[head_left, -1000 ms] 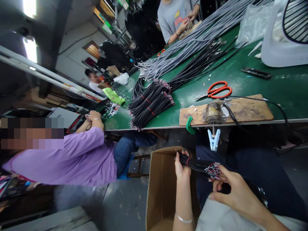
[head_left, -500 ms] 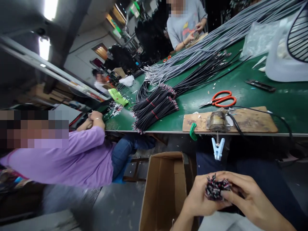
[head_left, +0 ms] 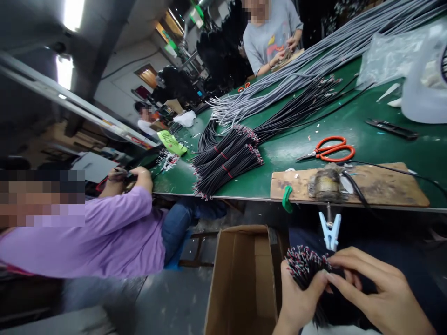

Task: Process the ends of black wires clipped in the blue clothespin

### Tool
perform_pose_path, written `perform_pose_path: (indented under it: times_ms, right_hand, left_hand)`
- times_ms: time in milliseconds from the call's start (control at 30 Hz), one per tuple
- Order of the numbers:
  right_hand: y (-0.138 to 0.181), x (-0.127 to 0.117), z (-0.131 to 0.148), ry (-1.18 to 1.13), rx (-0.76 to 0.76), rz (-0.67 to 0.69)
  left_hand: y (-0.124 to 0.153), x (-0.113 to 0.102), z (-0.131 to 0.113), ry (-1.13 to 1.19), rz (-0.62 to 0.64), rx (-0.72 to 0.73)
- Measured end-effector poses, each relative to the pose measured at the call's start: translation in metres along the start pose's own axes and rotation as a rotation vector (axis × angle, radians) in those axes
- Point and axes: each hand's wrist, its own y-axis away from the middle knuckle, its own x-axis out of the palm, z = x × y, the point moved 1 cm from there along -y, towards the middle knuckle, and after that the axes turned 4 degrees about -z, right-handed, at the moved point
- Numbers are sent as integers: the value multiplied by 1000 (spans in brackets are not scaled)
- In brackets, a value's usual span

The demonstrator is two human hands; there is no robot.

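A bundle of thin black cables with red, white and black wire ends is held in my lap. My left hand wraps round it from the left, thumb pressed on its near side. My right hand closes its fingertips and thumb on the right edge of the same bundle, just below the wire ends. What exactly lies between those fingertips is partly hidden. Just above the bundle, a light blue clothes peg-like clip hangs from the shaft of a small motor on a wooden board.
On the green table lie tied black cable bundles, grey cables, orange-handled scissors and thread snips. An open cardboard box stands left of my legs. A person in purple sits at left; another in grey works across.
The bundle has tilted, so its wire ends now show spread above my left hand. My right hand has shifted from around the ends to the bundle's right side. The view has moved slightly.
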Motion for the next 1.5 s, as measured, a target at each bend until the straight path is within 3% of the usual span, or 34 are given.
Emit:
perform_pose_path:
  times_ms: [300, 467, 633, 867, 1067, 1333, 1500]
  right_hand:
    - [5, 12, -17, 126, -55, -90]
    - [1, 8, -14, 114, -60, -70]
    - [-2, 4, -7, 8, 38, 26]
    - [0, 2, -10, -65, 127, 45]
    - [-4, -2, -9, -259, 69, 194]
    - [-6, 0, -13, -310, 175, 105]
    - [-5, -7, -12, -277, 59, 157]
  left_hand:
    - [-8, 5, 11, 124, -3, -66]
    - [-9, 5, 11, 188, -45, -128]
    - [-7, 3, 14, 245, -187, -66]
    - [-6, 2, 10, 162, -43, -25]
    - [-6, 3, 22, 224, 153, -59]
    - [0, 12, 1, 184, 12, -93]
    - [5, 16, -12, 200, 30, -160]
